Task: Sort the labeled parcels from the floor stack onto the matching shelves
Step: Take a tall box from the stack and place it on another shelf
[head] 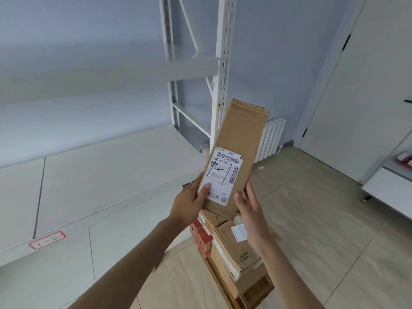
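I hold a long, narrow brown cardboard parcel [239, 139] up in front of me, tilted to the right, its white shipping label [220, 175] with a handwritten mark facing me. My left hand [189, 202] grips its lower left edge, thumb on the label. My right hand [249, 210] supports the lower right corner from below. Beneath my hands the floor stack [234, 255] holds several brown cartons and a red box [201, 238]. The white shelf [100, 181] lies to my left, with a red-bordered tag reading 1-2 [47, 239] on its front edge.
A white perforated shelf upright [223, 74] stands right behind the parcel, with a higher shelf board [111, 76] to its left. A white radiator [270, 139] is against the far wall. A white door [365, 85] and a low white cabinet [392, 192] are on the right.
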